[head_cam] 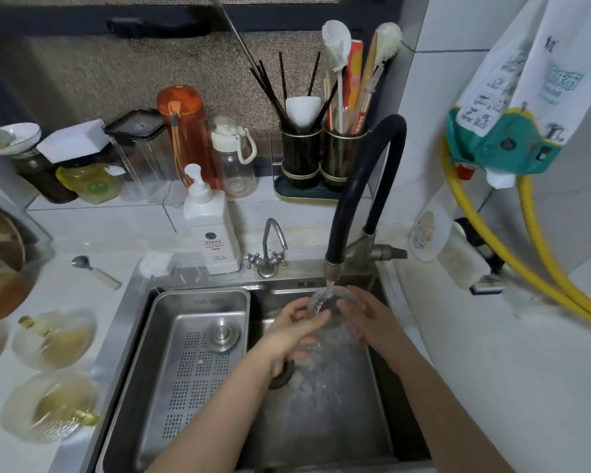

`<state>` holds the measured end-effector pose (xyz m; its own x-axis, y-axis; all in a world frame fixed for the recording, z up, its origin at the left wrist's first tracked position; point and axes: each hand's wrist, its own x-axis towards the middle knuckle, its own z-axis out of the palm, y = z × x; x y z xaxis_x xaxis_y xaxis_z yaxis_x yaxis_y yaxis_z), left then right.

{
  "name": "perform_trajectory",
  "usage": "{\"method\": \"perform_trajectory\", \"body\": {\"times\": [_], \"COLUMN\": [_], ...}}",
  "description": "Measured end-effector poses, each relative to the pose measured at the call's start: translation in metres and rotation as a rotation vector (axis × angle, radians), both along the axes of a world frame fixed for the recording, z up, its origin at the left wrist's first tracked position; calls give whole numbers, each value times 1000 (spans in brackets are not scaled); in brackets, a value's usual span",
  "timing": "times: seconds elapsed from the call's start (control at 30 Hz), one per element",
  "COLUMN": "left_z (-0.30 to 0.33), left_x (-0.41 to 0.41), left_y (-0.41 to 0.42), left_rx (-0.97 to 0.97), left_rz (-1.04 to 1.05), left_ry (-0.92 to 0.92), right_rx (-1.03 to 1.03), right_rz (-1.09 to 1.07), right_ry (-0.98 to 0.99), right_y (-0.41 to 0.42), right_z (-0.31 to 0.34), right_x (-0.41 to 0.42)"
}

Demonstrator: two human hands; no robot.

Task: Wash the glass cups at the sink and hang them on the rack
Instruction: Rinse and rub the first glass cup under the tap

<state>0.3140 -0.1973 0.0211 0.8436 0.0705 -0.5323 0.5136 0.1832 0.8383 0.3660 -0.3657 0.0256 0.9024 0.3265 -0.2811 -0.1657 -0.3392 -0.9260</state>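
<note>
My left hand (295, 331) & right hand (369, 317) both curl round the clear textured glass cup (331, 310) under water from the black curved faucet (355, 199), over the steel sink (338, 421).

White pump bottle (211, 227) behind the sink: round dark emblem above several lines of small print with a red mark, too small to read. White plastic bag (526, 63) hanging at upper right: green characters and grey pictograms, illegible. Pale bottle (425, 233) beside the tap: oval label, unreadable. No text can be read with certainty.
</note>
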Motion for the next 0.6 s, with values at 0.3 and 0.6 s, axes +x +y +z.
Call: {"method": "perform_trajectory", "body": {"times": [0.3, 0.6], "left_z": [6, 3], "left_x": [1, 15], "left_y": [-15, -22], "left_rx": [16, -47], "left_rz": [113, 165], "left_ry": [41, 24], "right_rx": [-26, -283], "right_rz": [-84, -128], "right_ry": [17, -147], "right_y": [-14, -39], "right_z": [5, -30], "right_x": [20, 133]}}
